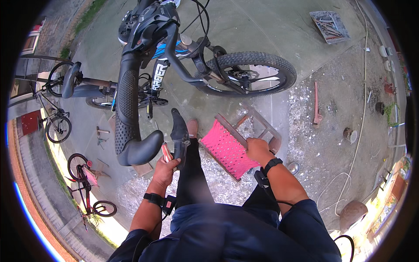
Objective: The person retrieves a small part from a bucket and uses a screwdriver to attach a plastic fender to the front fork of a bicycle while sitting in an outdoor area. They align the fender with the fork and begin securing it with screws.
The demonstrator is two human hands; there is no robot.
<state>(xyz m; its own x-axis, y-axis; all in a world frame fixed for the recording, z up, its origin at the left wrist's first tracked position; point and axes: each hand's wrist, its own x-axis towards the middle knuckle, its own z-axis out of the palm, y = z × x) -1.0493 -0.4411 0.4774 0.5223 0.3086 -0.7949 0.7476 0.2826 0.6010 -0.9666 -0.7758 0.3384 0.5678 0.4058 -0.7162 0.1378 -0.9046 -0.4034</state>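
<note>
My left hand (163, 171) is closed round a small tool with red and pale handles (166, 153), possibly pliers; its working end is hard to make out. Right beside those fingers is a black curved piece (178, 126) whose kind I cannot tell. My right hand (258, 150) grips the wooden frame of a low stool (231, 148) with a pink woven seat, tilted in front of my right leg. Above my left hand looms the dark textured handlebar (127, 100) of a bicycle, close to the camera.
The bicycle's front wheel (257, 72) stands ahead of the stool. A red pipe wrench (317, 105) lies to the right, and a tray of tools (330, 27) is farther off. A hammer (102, 131) lies at left, near a red bicycle (88, 187). A hose (364, 87) runs along the right.
</note>
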